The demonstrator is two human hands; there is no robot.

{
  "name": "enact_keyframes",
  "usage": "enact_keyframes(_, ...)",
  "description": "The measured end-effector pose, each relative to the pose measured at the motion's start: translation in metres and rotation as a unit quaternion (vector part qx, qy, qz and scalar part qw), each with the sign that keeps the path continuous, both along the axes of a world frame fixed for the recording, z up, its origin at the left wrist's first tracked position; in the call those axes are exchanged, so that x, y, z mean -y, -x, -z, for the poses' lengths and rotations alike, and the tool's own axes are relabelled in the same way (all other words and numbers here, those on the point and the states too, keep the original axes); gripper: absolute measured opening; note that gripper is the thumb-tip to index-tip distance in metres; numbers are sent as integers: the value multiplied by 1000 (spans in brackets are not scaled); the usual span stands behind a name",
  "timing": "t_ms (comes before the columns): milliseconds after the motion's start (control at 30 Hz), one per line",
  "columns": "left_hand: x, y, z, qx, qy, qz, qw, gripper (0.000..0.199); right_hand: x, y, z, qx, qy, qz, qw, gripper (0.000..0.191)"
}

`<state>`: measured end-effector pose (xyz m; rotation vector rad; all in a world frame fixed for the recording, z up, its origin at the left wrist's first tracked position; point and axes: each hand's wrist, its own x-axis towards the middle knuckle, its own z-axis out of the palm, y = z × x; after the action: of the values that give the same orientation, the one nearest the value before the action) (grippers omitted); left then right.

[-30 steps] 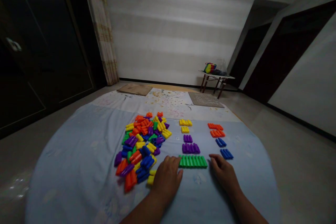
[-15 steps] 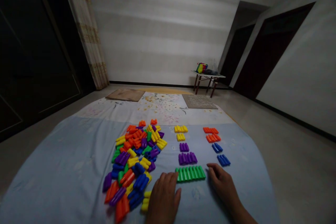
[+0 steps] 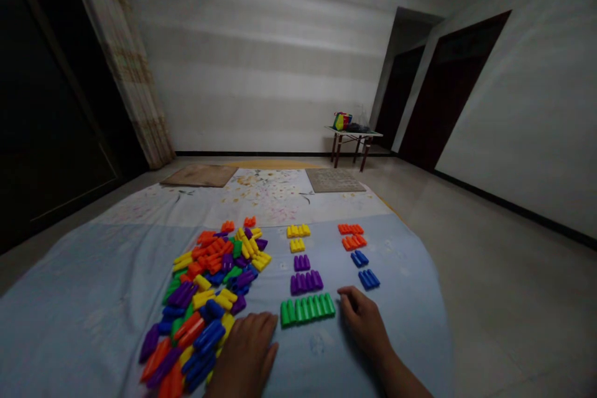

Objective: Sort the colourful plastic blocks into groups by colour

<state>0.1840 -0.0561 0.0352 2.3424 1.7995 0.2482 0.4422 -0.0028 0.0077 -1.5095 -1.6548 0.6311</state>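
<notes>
Two hands rest over a round-edged table spread with pale blue cloth, which meets white, flower-printed cloth at the far side. Beyond lie a grey tiled floor, a pale wall, a patterned beige curtain, two dark doors and one small folding table bearing a multicoloured bag and a clear plastic bag.

One row of about eight ridged green plastic tubes lies between the hands. The left hand is palm down, fingers loosely extended just beside the row's left end; the right hand curls loosely near its right end, and I cannot tell whether it grips anything.

Beyond the row sit two yellow groups, two purple groups, two orange groups and two blue groups. One mixed pile of coloured plastic tubes, too overlapped to count, lies left. Two flat boards, one brown, one grey, lie farther off; the grey one's pale markings are too blurred to read.
</notes>
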Motion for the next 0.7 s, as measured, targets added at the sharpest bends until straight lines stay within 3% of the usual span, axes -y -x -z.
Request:
enact_keyframes(200,-3,35,-19,-103,-32,20,994,31,0,-4,4,-16,17,-14,1000,31)
enact_keyframes(367,-21,59,-22,-103,-101,26,989,27,2,-4,-1,-16,20,-19,999,30)
enact_keyframes(533,-53,73,-27,-63,-161,-10,985,27,3,-5,-1,-14,18,-20,1000,29)
enact_keyframes(700,-73,99,-52,76,-191,-117,972,30,1,-8,8,-15,29,-25,999,31)
